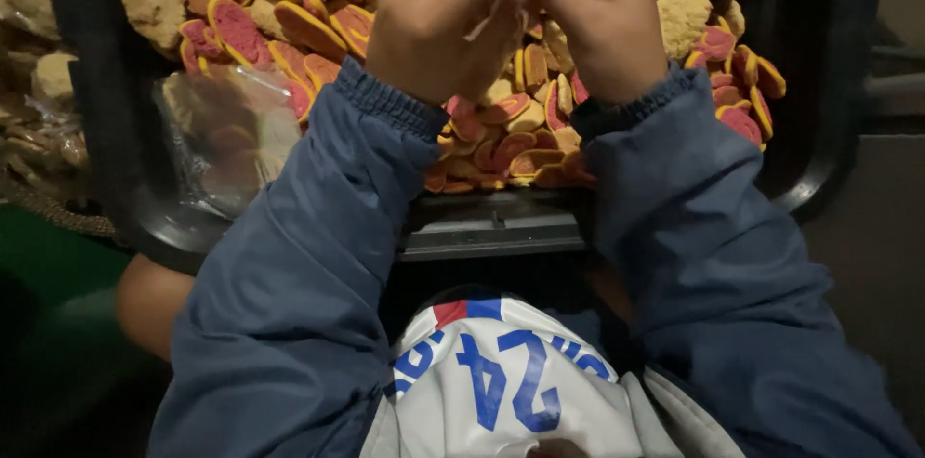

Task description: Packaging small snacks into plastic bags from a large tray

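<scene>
Far left: clear bags of pale biscuits point(34, 82) stacked outside the tray, dim, detail unclear. Green surface point(48, 275) below them.

Black tray point(106, 130) runs across the frame, heaped with biscuits. Pile of pink-and-orange biscuits point(260, 10) at upper left, pale crumbly round ones point(154, 0) beside and behind them. A clear plastic bag point(226, 135) lies in the tray's near-left corner, partly filled, just left of my left sleeve.

My left hand point(448, 20): fingers curled shut, thumb and forefinger pinching a thin white strip point(496, 15), looks like plastic film or a tie, can't tell which. My right hand point(597, 10): also closed, fingertips pinched onto the same bit at its top end. Both hands touch at the fingertips, raised above the pile, not in contact with the biscuits.

Key relation: the strip sits right between the two hands, at centre-top of frame. Its long axis runs diagonally, low-left to high-right, from under my left thumb up to my right fingertips. Both hands equally near; each has an end.

Below the hands: more pink-and-orange biscuits point(511, 145) spilling toward the tray's near rim. Right: more pale ones point(689, 10), pink ones point(742, 92) at the edge. Tray's right rim point(819, 169) curves round. Both arms in blue jacket sleeves point(289, 294).
</scene>
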